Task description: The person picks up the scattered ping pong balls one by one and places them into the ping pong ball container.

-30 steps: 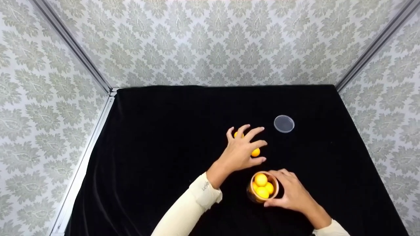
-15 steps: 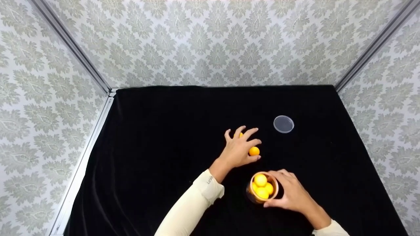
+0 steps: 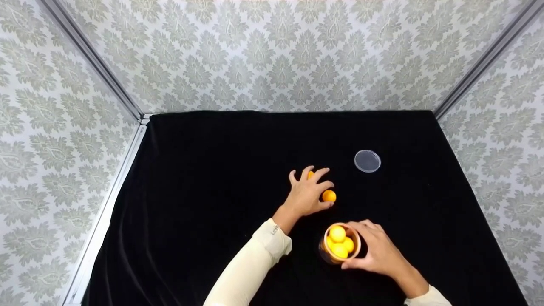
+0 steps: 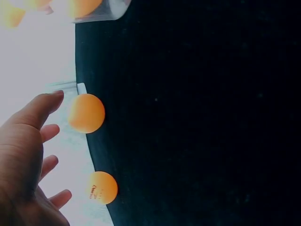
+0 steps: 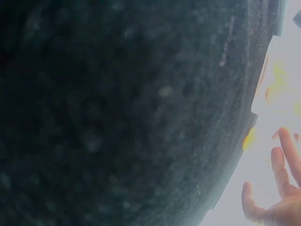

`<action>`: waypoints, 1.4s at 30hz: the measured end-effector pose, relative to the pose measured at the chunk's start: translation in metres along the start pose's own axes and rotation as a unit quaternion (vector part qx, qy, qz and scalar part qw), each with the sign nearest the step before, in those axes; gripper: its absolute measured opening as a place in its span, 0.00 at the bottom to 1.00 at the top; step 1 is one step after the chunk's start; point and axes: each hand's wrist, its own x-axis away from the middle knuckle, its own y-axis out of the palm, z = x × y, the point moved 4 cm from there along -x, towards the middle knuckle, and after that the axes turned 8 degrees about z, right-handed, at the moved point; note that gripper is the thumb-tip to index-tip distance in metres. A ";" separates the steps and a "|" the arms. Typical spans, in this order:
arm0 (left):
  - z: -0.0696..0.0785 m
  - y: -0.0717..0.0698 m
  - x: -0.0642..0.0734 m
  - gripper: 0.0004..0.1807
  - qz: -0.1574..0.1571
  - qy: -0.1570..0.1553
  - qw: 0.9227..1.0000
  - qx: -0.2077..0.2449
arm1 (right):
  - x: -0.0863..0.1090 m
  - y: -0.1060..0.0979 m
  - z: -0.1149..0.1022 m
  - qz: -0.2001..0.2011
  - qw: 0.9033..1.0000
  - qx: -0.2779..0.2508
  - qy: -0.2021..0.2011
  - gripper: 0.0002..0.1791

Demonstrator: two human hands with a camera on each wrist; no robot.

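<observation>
My left hand (image 3: 305, 195) hovers at mid-table with its fingers spread, around and above two orange ping-pong balls. One ball (image 3: 329, 196) shows beside the thumb; the other ball (image 3: 310, 174) is partly hidden under the fingers. In the left wrist view a gap separates the fingers from the printed ball (image 4: 102, 187), while the thumb tip is close to the nearer ball (image 4: 87, 113). My right hand (image 3: 376, 248) grips a clear round jar (image 3: 358, 242) by its side, thumb and fingers curved about it. Several orange balls (image 3: 338, 240) fill the jar, which stands without its lid.
A clear round lid (image 3: 367, 161) lies flat on the black cloth (image 3: 238, 157), beyond the hands to the right. Patterned walls (image 3: 272, 55) enclose the back and sides. A metal frame rail (image 3: 106, 204) runs along the left edge of the table.
My left hand has drifted slightly left and toward me, its fingers drawing in a little. The ball by the thumb is more exposed now. My right hand and the jar have stayed put.
</observation>
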 end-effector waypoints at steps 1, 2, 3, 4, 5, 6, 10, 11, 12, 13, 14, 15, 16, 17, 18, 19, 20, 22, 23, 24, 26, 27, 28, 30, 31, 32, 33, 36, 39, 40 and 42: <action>-0.001 0.001 0.000 0.26 -0.002 -0.002 1.000 -0.001 | 0.000 0.000 0.000 0.000 1.000 0.000 0.000 0.56; -0.001 0.003 0.000 0.26 -0.005 -0.004 1.000 -0.003 | 0.000 0.000 0.000 0.000 1.000 0.000 0.001 0.56; -0.002 0.004 0.000 0.26 -0.007 -0.006 1.000 -0.005 | 0.000 0.000 0.000 0.000 1.000 0.001 0.001 0.56; -0.003 0.005 0.001 0.26 -0.010 -0.009 1.000 -0.007 | 0.000 0.001 0.000 -0.001 1.000 0.001 0.002 0.56; -0.003 0.006 0.001 0.27 -0.013 -0.011 1.000 -0.009 | 0.000 0.001 0.000 -0.001 1.000 0.002 0.002 0.56; -0.003 0.008 0.001 0.27 -0.016 -0.013 1.000 -0.011 | 0.000 0.001 0.000 -0.001 1.000 0.003 0.001 0.56; -0.005 0.013 0.003 0.26 -0.026 -0.017 0.999 -0.018 | 0.000 0.001 -0.001 0.001 1.000 0.004 -0.002 0.57; -0.005 0.014 0.003 0.25 -0.027 -0.018 0.999 -0.019 | 0.000 0.001 -0.001 0.002 1.000 0.003 -0.003 0.57; -0.005 0.015 0.004 0.25 -0.028 -0.019 0.999 -0.019 | 0.000 0.001 -0.001 0.001 1.000 0.003 -0.002 0.57; -0.005 0.015 0.004 0.24 -0.030 -0.020 0.999 -0.019 | 0.000 0.001 -0.001 0.001 1.000 0.003 -0.001 0.57; -0.005 0.016 0.004 0.24 -0.030 -0.021 0.999 -0.020 | 0.000 0.001 -0.001 0.000 1.000 0.003 0.000 0.57; -0.005 0.016 0.004 0.23 -0.030 -0.022 0.999 -0.021 | -0.001 0.001 -0.001 0.000 1.000 0.002 0.001 0.57; -0.005 0.016 0.004 0.23 -0.029 -0.022 0.999 -0.021 | -0.001 0.001 -0.001 -0.001 1.000 0.001 0.002 0.57; -0.005 0.015 0.004 0.22 -0.027 -0.021 0.999 -0.021 | -0.001 0.001 -0.001 0.000 1.000 0.001 0.002 0.57; -0.005 0.015 0.004 0.22 -0.028 -0.021 0.999 -0.022 | -0.001 0.000 -0.001 0.000 1.000 0.000 0.002 0.57; -0.004 0.015 0.004 0.22 -0.026 -0.020 0.999 -0.022 | -0.001 0.000 -0.001 0.000 1.000 0.000 0.002 0.57; -0.004 0.015 0.004 0.21 -0.025 -0.020 0.999 -0.022 | -0.001 0.000 -0.001 0.000 1.000 -0.001 0.002 0.57; -0.004 0.015 0.004 0.21 -0.023 -0.018 0.999 -0.023 | -0.001 0.000 -0.001 -0.001 1.000 -0.001 0.003 0.57; -0.004 0.015 0.004 0.21 -0.023 -0.018 0.999 -0.023 | -0.001 0.000 -0.001 -0.001 1.000 -0.001 0.003 0.57; -0.004 0.015 0.004 0.21 -0.023 -0.019 0.999 -0.024 | -0.001 0.000 -0.001 -0.001 1.000 -0.001 0.004 0.57; -0.004 0.014 0.004 0.21 -0.024 -0.018 0.999 -0.023 | 0.000 0.000 -0.001 -0.002 1.000 0.000 0.006 0.57; -0.004 0.014 0.004 0.21 -0.024 -0.017 0.999 -0.023 | 0.000 0.000 -0.001 -0.002 1.000 0.000 0.006 0.57; -0.004 0.014 0.004 0.21 -0.024 -0.017 0.999 -0.023 | 0.000 0.000 -0.001 -0.002 1.000 0.001 0.007 0.57; -0.004 0.013 0.004 0.21 -0.025 -0.017 0.999 -0.022 | 0.000 0.000 -0.001 -0.002 1.000 0.001 0.007 0.57; -0.004 0.012 0.004 0.21 -0.024 -0.016 0.999 -0.022 | 0.000 0.000 -0.001 -0.002 1.000 0.001 0.006 0.57; -0.004 0.011 0.004 0.21 -0.023 -0.016 0.999 -0.021 | 0.000 0.000 -0.001 -0.002 1.000 0.001 0.006 0.57; -0.004 0.010 0.004 0.21 -0.021 -0.015 0.999 -0.021 | 0.000 0.000 -0.001 -0.002 1.000 0.000 0.005 0.57; -0.003 0.006 0.004 0.20 -0.012 -0.011 1.000 -0.020 | 0.000 0.001 0.000 -0.002 1.000 0.000 0.004 0.57; -0.002 0.001 0.005 0.20 0.001 -0.005 1.000 -0.015 | 0.000 0.001 0.000 -0.001 1.000 0.001 0.003 0.57; -0.002 -0.002 0.005 0.20 0.006 -0.002 1.000 -0.014 | 0.000 0.001 0.000 -0.001 1.000 0.002 0.003 0.57; -0.001 -0.007 0.005 0.20 0.015 0.002 1.000 -0.011 | -0.001 0.001 0.000 -0.002 1.000 0.002 0.004 0.57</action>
